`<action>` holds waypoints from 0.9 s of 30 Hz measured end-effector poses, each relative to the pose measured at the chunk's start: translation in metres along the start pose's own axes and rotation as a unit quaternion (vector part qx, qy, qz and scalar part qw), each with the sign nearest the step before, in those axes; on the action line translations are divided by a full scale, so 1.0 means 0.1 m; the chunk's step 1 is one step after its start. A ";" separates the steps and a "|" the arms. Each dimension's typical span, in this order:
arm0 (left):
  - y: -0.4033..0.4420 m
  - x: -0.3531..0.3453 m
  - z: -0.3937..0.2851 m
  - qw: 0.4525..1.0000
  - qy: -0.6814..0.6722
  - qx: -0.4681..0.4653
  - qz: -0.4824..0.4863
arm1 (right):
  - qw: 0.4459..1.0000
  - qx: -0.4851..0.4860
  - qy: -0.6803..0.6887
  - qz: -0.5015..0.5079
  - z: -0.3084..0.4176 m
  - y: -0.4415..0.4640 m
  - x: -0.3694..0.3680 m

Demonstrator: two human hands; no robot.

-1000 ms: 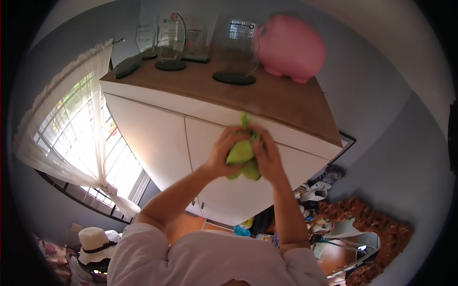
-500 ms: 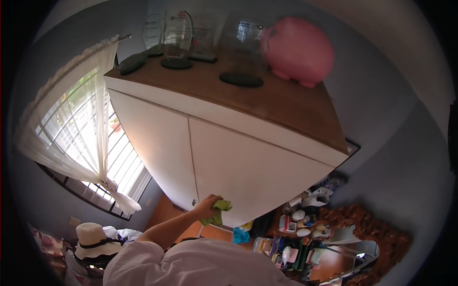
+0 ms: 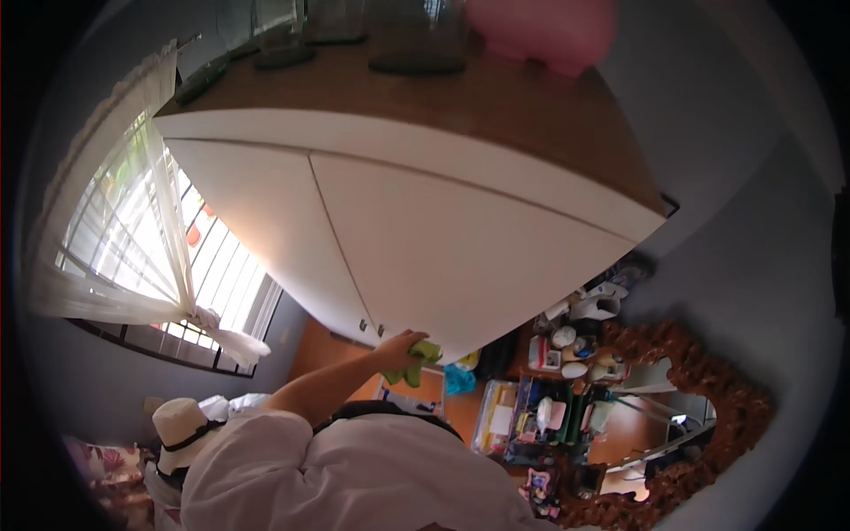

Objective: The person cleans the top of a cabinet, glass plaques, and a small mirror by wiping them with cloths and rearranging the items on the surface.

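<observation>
White cabinet doors (image 3: 443,248) stand ahead, their small handles (image 3: 381,330) low down, just beside the left hand (image 3: 398,350), whose fingers curl around a crumpled green cloth (image 3: 416,365). It spills out rightward and back toward the person, with no clear long axis; whether it touches the door, I cannot tell. The right hand is out of view

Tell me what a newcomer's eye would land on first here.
Probably the rounded pink figure on the brown cabinet top, cut off by the upper edge of the view. Next might come the bright green cloth in the left hand, just below the middle, then the ornate brown mirror frame at lower right.
</observation>
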State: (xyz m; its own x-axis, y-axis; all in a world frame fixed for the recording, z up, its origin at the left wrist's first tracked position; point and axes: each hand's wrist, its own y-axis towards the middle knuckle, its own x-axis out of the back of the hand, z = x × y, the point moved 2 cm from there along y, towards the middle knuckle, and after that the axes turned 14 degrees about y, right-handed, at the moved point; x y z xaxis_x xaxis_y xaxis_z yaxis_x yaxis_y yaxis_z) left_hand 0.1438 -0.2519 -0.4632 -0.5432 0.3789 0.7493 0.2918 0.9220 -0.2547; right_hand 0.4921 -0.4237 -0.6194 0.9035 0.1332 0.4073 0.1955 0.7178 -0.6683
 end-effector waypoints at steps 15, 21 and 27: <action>0.26 -0.58 0.03 0.995 0.069 -0.006 0.077 | 0.992 -0.118 0.040 -0.009 -1.07 -0.54 0.06; 0.15 -0.54 -0.09 0.998 -0.019 -0.006 0.066 | 0.993 -0.105 0.039 -0.021 -1.05 -0.53 0.16; -0.01 0.18 -0.44 0.993 -0.109 0.008 0.047 | 0.998 -0.053 0.024 -0.033 -0.79 -0.42 0.34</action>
State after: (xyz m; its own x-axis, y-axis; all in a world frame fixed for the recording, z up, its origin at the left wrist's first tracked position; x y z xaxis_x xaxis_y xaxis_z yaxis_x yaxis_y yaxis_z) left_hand 0.1682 -0.2496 -0.4228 -0.6716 0.4703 0.5724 0.3382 0.8821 -0.3280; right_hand 0.5448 -0.5030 -0.6264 0.9039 0.0540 0.4243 0.2916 0.6478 -0.7038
